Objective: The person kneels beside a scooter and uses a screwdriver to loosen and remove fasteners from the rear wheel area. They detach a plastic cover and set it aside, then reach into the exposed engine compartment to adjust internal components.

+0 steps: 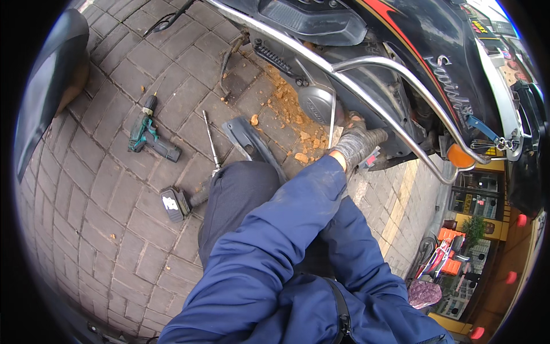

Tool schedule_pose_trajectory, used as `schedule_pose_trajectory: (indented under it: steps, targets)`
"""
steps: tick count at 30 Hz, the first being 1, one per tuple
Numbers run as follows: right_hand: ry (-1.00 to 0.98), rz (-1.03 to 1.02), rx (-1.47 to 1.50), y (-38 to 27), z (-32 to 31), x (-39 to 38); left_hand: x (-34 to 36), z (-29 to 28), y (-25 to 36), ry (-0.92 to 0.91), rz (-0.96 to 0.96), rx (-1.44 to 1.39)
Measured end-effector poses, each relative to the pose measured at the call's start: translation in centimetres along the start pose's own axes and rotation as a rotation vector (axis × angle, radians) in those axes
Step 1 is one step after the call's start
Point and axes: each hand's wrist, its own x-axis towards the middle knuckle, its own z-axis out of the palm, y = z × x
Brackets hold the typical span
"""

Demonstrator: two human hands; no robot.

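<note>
My left hand [360, 140], in a grey, dirty work glove, reaches in against the underside of a black motor scooter [412, 34]. Its fingers are curled beside a round grey engine cover [317, 104]; whatever they grip is hidden. A thin pale strip [332, 123] stands upright just left of this hand. My right arm [358, 235] passes beneath the left forearm, which covers most or all of the right hand, so its fingers do not show. Chrome guard bars [378, 109] run close above and to the right of the left hand.
A teal-and-black cordless drill [150, 135], a long metal bit or rod [211, 137], a battery pack [174, 203] and a dark plastic panel [252, 143] lie on brick paving. Brown dirt clods [289, 106] are scattered under the scooter. A black seat-like shape [54, 86] rises at left.
</note>
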Motion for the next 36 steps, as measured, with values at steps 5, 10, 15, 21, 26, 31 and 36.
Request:
schedule_pose_trajectory:
  steps: [5,10,15,21,26,31,36]
  targets:
    - [-0.019,-0.018,0.009,-0.2,-0.1,0.8,0.9,0.6,-0.9,0.012,-0.013,-0.058]
    - [-0.033,-0.026,0.001,-0.2,-0.5,1.5,1.1,0.7,-1.0,0.025,0.012,-0.059]
    - [-0.056,-0.032,0.007,-0.4,-0.4,2.7,0.6,0.6,-0.9,0.059,0.016,-0.07]
    - [-0.077,-0.046,-0.014,-1.6,-0.2,4.4,0.2,0.2,-0.1,0.104,0.039,0.047]
    - [-0.087,-0.053,-0.021,-2.0,-0.2,5.3,0.2,-0.1,0.3,0.06,-0.031,0.113]
    - [-0.103,-0.058,-0.026,-1.2,-0.1,5.8,0.7,0.3,-0.2,0.067,-0.014,0.141]
    - [-0.112,-0.053,-0.026,-0.4,0.6,5.9,0.8,0.3,-0.4,0.067,0.003,0.056]
